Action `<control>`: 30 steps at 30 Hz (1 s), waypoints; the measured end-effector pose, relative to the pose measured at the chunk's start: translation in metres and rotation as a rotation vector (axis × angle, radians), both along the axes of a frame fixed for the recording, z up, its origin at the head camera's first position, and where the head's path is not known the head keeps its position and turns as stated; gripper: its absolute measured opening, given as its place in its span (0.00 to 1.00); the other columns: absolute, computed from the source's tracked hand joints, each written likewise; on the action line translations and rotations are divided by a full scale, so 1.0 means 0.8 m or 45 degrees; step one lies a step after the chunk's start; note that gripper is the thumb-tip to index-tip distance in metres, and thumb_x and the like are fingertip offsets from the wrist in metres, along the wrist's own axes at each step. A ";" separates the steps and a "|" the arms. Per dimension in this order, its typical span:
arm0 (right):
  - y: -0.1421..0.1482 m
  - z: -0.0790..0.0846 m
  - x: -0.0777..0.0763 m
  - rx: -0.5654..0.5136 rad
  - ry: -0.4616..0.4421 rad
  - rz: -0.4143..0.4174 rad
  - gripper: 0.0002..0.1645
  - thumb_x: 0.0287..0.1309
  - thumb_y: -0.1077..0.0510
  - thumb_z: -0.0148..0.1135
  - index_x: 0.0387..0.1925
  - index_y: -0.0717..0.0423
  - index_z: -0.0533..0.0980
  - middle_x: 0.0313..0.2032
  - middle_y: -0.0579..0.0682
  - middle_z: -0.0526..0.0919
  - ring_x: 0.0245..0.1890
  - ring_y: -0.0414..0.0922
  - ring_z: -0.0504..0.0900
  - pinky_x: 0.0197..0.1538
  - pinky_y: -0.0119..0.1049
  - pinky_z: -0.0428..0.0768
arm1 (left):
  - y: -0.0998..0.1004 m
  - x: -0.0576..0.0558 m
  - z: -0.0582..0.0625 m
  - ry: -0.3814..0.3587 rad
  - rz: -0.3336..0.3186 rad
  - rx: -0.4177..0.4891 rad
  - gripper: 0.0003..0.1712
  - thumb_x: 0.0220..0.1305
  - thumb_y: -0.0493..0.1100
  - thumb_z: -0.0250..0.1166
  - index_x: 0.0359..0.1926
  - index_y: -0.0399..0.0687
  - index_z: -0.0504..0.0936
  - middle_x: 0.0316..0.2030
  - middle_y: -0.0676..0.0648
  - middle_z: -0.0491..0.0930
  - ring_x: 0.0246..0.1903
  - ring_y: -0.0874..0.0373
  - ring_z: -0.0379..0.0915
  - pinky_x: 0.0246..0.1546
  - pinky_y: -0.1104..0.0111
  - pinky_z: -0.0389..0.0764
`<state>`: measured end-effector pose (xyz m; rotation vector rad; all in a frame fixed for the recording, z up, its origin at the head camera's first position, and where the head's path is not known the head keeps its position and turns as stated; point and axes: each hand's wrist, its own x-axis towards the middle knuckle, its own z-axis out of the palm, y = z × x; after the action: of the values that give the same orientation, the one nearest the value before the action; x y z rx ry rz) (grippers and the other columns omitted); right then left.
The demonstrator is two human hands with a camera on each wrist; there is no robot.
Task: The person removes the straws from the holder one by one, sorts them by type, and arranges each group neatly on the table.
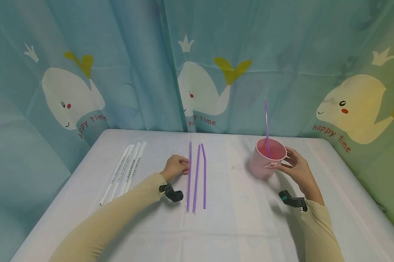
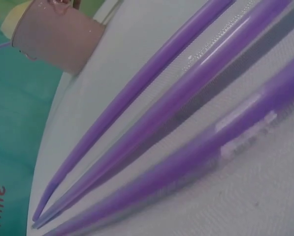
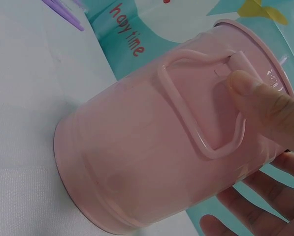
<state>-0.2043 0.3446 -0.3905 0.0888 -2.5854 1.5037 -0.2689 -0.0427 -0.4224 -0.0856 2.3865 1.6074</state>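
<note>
My left hand [image 1: 175, 166] pinches the leftmost of three purple straws, a straight straw [image 1: 189, 178] in a clear sleeve, near its upper half. Just right of it lie another sleeved purple straw [image 1: 196, 178] and a purple straw with a bent neck [image 1: 204, 178]. My right hand [image 1: 296, 169] grips a pink metal bucket [image 1: 260, 165] by its right side. In the right wrist view the thumb [image 3: 265, 101] presses near the rim, by the wire handle [image 3: 179, 108], with the other fingers around the side. One purple straw [image 1: 266, 120] stands up out of the bucket.
Several straws in white printed paper sleeves [image 1: 126, 169] lie side by side at the table's left. The white-covered table [image 1: 229, 233] ends at the back against a blue-green curtain [image 1: 138, 91] with printed whales. Dark bands circle both wrists.
</note>
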 end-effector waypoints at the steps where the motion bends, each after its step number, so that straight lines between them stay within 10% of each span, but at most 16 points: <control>1: 0.000 0.000 0.000 0.004 0.000 0.000 0.47 0.52 0.59 0.69 0.69 0.61 0.55 0.62 0.65 0.64 0.49 0.21 0.69 0.46 0.14 0.75 | 0.000 0.000 0.000 -0.002 0.004 0.000 0.14 0.59 0.27 0.61 0.47 0.28 0.79 0.35 0.38 0.82 0.24 0.65 0.76 0.31 0.73 0.84; 11: 0.000 0.001 0.000 0.009 -0.008 -0.009 0.48 0.51 0.59 0.69 0.69 0.62 0.55 0.62 0.67 0.63 0.49 0.24 0.68 0.45 0.13 0.75 | 0.000 0.000 -0.004 0.009 0.007 0.004 0.13 0.59 0.28 0.61 0.45 0.29 0.80 0.32 0.39 0.82 0.24 0.65 0.75 0.30 0.74 0.83; 19: -0.001 0.004 -0.001 0.051 -0.055 -0.033 0.49 0.52 0.56 0.69 0.70 0.60 0.53 0.65 0.68 0.62 0.60 0.58 0.68 0.44 0.11 0.73 | 0.000 0.002 0.002 -0.015 0.020 -0.035 0.13 0.61 0.33 0.60 0.46 0.31 0.80 0.32 0.40 0.81 0.25 0.63 0.75 0.29 0.74 0.83; 30: -0.001 0.005 -0.001 0.045 -0.072 -0.028 0.50 0.52 0.56 0.69 0.70 0.61 0.51 0.65 0.68 0.61 0.63 0.64 0.63 0.44 0.10 0.72 | -0.004 -0.003 0.017 -0.034 0.056 -0.075 0.14 0.63 0.40 0.59 0.45 0.35 0.81 0.36 0.42 0.81 0.32 0.58 0.78 0.35 0.71 0.83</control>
<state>-0.2050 0.3437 -0.3865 0.0216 -2.6479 1.4745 -0.2713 -0.0456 -0.4085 -0.1709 2.4280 1.5450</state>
